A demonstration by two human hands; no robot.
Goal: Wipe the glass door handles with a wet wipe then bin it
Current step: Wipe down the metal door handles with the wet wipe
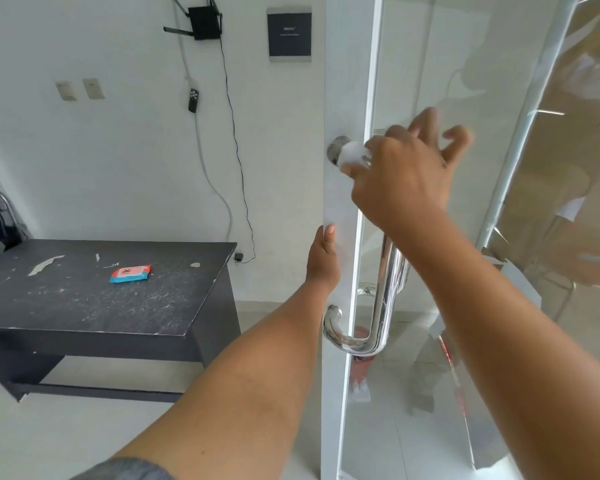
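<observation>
A glass door (430,393) stands edge-on in front of me, fitted with a chrome bar handle (383,299) that curves at its lower end. My right hand (406,174) presses a white wet wipe (352,154) against the handle's upper round mount (336,148), with two fingers spread. My left hand (323,258) grips the door's white edge about midway down, thumb on the near face. The upper part of the bar is hidden behind my right forearm.
A scratched black table (84,299) stands to the left with a pack of wet wipes (130,273) on it. The white wall behind carries a router, cables and a dark plaque. Pale tiled floor lies below. A dark chair sits at the far left.
</observation>
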